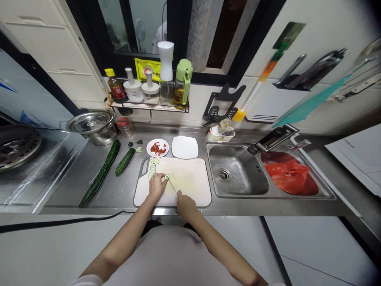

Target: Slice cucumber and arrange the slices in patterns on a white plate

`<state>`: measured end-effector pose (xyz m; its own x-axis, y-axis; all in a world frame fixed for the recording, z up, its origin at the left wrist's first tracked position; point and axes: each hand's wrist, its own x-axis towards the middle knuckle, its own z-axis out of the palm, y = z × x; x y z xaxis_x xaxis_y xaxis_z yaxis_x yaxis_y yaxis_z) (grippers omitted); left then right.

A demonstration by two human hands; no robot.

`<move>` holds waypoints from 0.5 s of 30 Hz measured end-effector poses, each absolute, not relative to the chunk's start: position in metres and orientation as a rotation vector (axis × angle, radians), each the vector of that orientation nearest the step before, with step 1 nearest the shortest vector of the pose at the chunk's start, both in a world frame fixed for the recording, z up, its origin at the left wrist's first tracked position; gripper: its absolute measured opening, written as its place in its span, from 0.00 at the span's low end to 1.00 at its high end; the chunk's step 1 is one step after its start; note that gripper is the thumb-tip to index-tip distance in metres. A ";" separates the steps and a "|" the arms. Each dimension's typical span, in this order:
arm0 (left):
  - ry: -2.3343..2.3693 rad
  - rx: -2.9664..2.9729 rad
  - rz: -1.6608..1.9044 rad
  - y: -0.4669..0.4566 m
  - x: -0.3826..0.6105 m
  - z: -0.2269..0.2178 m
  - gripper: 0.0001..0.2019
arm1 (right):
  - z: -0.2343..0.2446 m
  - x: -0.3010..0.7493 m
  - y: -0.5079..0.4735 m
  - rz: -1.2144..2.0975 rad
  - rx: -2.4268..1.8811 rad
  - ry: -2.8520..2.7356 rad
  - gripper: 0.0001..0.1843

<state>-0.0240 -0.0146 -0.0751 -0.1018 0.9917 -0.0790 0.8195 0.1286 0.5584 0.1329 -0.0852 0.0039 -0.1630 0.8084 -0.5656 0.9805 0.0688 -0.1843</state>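
My right hand (186,206) is wrapped round the handle of a knife (173,186), whose thin blade points up and left over the white cutting board (195,169). At the blade's tip, a pale green cucumber slice (167,176) sits by the closed fingertips of my left hand (157,185), which appear to pinch it. A row of cucumber slices (152,168) runs along the board's left side, partly behind that hand. Left of the board lie a shorter cut cucumber (125,161) and a long whole cucumber (101,172).
Behind the board stand a plate of chopped red pieces (157,148) and a square white plate (185,147). Cucumber scraps (138,149) lie nearby. A steel pot (94,127) is at back left. Right is a sink (238,171) with a red bag (287,176). A seasoning shelf (149,106) overhangs the back.
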 end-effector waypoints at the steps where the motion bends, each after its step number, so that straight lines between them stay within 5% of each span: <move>1: 1.979 1.744 0.529 -0.015 -0.024 -0.076 0.11 | 0.004 0.132 -0.085 -0.766 1.792 2.042 0.20; 15: 1.989 1.730 0.505 -0.016 -0.023 -0.071 0.12 | 0.006 0.130 -0.077 -0.802 1.779 2.044 0.17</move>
<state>-0.0228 -0.0156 -0.0705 -0.1091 0.9893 -0.0970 0.8232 0.1447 0.5490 0.1300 -0.0774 0.0060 -0.1775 0.8002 -0.5729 0.9763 0.0697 -0.2051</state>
